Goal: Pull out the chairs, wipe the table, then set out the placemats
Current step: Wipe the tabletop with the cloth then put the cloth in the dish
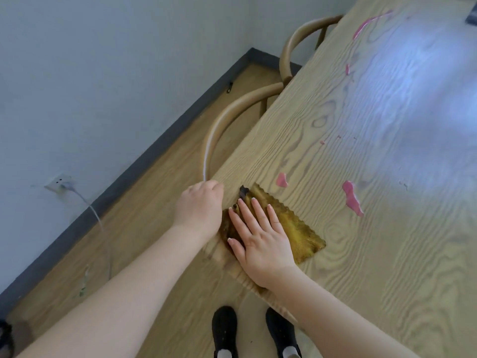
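Here, I am looking down at the near corner of a pale wood-grain tabletop (361, 254). My right hand (260, 236) lies flat on a mustard-yellow cloth (296, 228), fingers straight and spread, palm pressing it down. The cloth sits just inside the tabletop's left edge, close to the corner nearest me; part of it shows beyond my fingertips and to the right of my palm, where its zigzag edge runs.

My left hand (200, 205) is just beside the cloth, at the tabletop's edge, with its fingers curled. It meets the end of the curved wooden back of a chair (219, 125), but I cannot tell whether the fingers actually grip the rail or only touch it. That chair is tucked against the tabletop's left side, and a second chair (291, 45) stands farther along the same side.

Pink smears (352, 198) lie on the tabletop to the right of the cloth, apart from it, with more pink streaks farther away near the far end.

Below, my two black shoes (224, 329) stand on the wooden floor (144, 202). A wall socket (58, 183) with a plugged-in cable is on the left wall.
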